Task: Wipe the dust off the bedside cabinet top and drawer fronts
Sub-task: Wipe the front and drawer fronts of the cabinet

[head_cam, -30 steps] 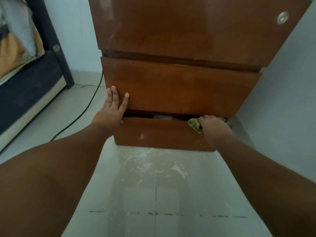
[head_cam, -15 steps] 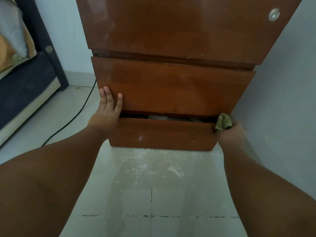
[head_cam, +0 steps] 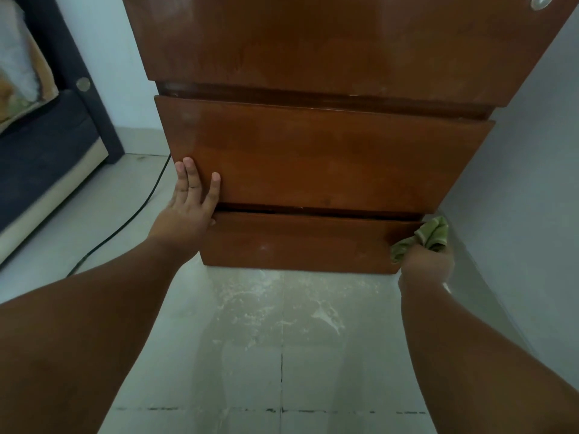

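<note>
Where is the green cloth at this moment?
In the head view the green cloth sits low on the right, bunched in the right hand at the right end of the bottom drawer front, beside the wall.

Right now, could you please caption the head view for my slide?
Left hand on the middle drawer; right hand holds a cloth at the bottom drawer.

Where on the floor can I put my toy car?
The pale tiles before the bottom drawer are bare. Left of the cabinet, a black cable crosses the tiles. By the right wall it is crowded: the right hand grips a green cloth there.
</note>
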